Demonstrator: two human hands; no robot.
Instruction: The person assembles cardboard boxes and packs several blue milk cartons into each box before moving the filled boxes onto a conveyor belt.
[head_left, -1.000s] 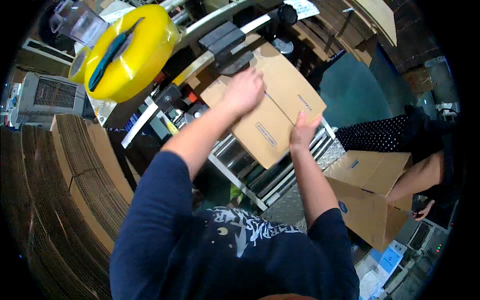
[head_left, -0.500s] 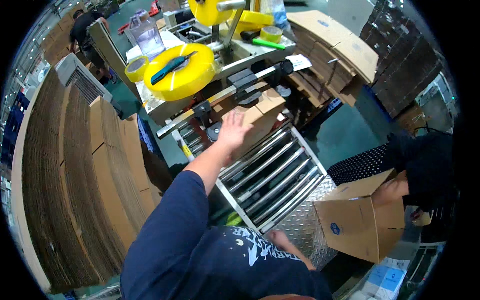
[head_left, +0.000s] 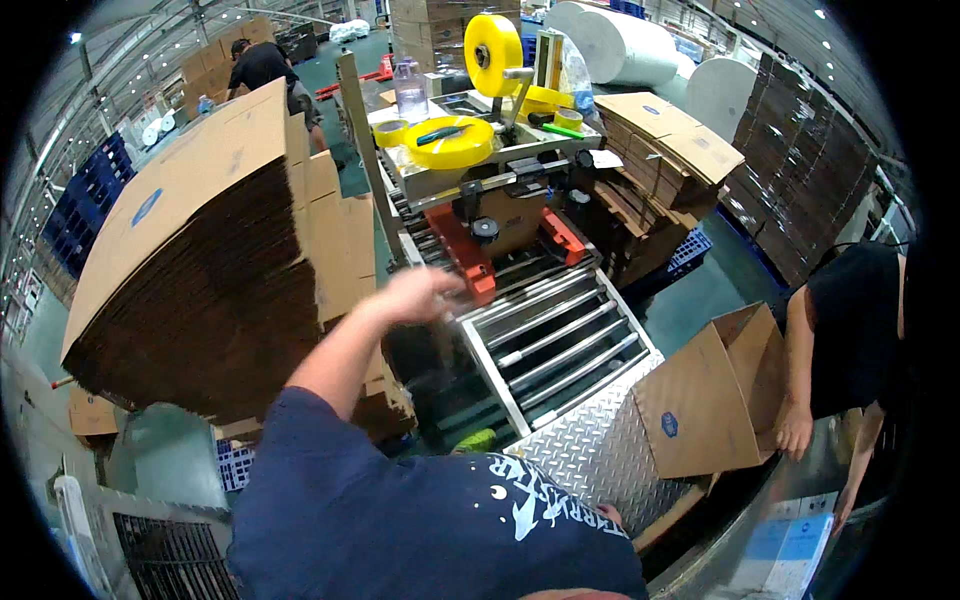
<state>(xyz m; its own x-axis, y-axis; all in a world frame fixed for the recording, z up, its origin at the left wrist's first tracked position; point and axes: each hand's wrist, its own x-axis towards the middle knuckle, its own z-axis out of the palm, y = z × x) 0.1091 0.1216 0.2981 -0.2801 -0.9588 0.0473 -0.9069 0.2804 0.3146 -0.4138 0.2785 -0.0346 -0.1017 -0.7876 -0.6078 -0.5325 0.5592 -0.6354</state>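
Note:
My left hand [head_left: 425,293] is held over the left edge of the roller conveyor [head_left: 570,345], off the box. Motion smears its fingers, so their pose is unclear. A closed cardboard box [head_left: 515,220] sits within the carton-sealing machine [head_left: 470,188], between its red side guides [head_left: 467,255]. Only a sliver of my right hand [head_left: 610,513] shows beside my shirt, near the diamond-plate metal table [head_left: 590,450]; its fingers are hidden. On that table's right side stands an open cardboard box [head_left: 695,405], with a co-worker's hand [head_left: 795,430] at its lower edge.
Yellow tape rolls [head_left: 450,143], a teal cutter [head_left: 442,134] and a clear jug [head_left: 410,90] top the machine. Tall stacks of flat cardboard [head_left: 200,240] stand left, more cardboard [head_left: 670,140] behind right. The co-worker [head_left: 850,330] stands close at right.
My left hand has left the box and swung left. The box sits deeper in the machine. My view has tilted up. The co-worker's hand has moved from inside the open box to its lower edge.

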